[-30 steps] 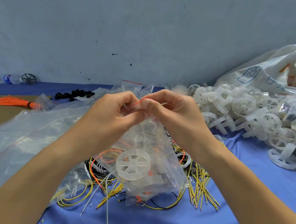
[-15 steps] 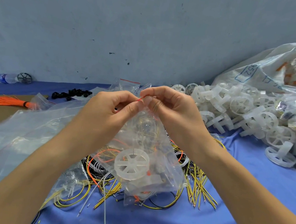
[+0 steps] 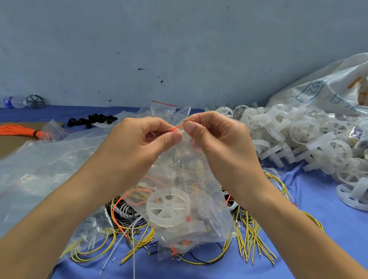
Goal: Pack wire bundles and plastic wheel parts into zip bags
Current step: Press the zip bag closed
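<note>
Single head view, close, angled forward-down over blue table [image 3: 300, 276].

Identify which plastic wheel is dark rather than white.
The dark wheel far left against the wall, beside the water bottle. The wheel pile at right and the bagged wheel are translucent white.

Glossy clear plastic zip bag [image 3: 208, 201], matt blue cloth [image 3: 302, 254]
</note>
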Action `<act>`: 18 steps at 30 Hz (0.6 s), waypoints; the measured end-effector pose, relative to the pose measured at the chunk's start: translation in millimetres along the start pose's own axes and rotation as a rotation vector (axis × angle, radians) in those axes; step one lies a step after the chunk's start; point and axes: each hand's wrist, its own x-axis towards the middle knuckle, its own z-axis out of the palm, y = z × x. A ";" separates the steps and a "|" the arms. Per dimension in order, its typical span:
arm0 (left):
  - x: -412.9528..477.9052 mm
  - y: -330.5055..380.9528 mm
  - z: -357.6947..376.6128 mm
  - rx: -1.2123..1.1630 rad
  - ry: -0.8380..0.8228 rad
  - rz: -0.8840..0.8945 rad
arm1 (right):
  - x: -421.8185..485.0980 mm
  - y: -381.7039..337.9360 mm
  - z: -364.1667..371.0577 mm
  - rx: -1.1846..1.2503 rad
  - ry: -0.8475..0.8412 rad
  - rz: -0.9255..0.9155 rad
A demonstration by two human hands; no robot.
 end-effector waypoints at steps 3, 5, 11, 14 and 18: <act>0.1 -3.7 -2.3 0.010 -0.006 -0.018 | 2.4 0.8 -3.6 0.010 0.036 0.020; 0.3 -6.6 -3.6 0.017 -0.007 -0.022 | 4.6 1.9 -6.4 0.022 0.056 0.023; 1.9 -15.6 -6.5 0.021 -0.023 -0.045 | 8.6 6.9 -20.0 0.076 0.118 0.053; 2.5 -19.5 -8.9 0.042 -0.026 -0.058 | 11.2 11.1 -27.6 0.058 0.159 0.070; 3.0 -22.0 -13.7 0.033 -0.040 -0.074 | 14.4 15.5 -39.5 0.058 0.213 0.082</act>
